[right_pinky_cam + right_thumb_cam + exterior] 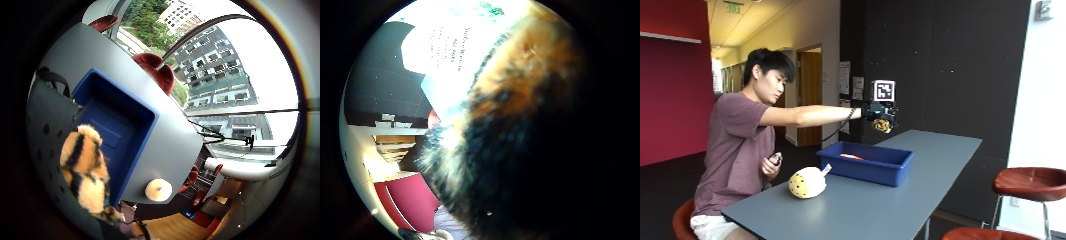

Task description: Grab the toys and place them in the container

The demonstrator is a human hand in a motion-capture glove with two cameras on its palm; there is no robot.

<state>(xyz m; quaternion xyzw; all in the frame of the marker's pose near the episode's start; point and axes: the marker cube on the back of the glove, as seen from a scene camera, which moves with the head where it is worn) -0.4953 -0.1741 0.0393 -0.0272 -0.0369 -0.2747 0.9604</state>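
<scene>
Striped plush tiger (85, 170) gripped in my gloved hand (877, 114) above the blue bin (866, 162); next, lower and release

Daylight from large windows floods the little-finger palm view, overexposing the sky; strong bending toward its rim; thumb-side view filled by a blurred, dim orange-and-black striped plush toy (520, 140); outside view evenly lit, soft.

Right arm extended straight out at shoulder height. Gloved right hand (881, 118) raised, fingers curled around a striped plush toy (883, 125). Bare left hand (772, 165) held near torso.
</scene>
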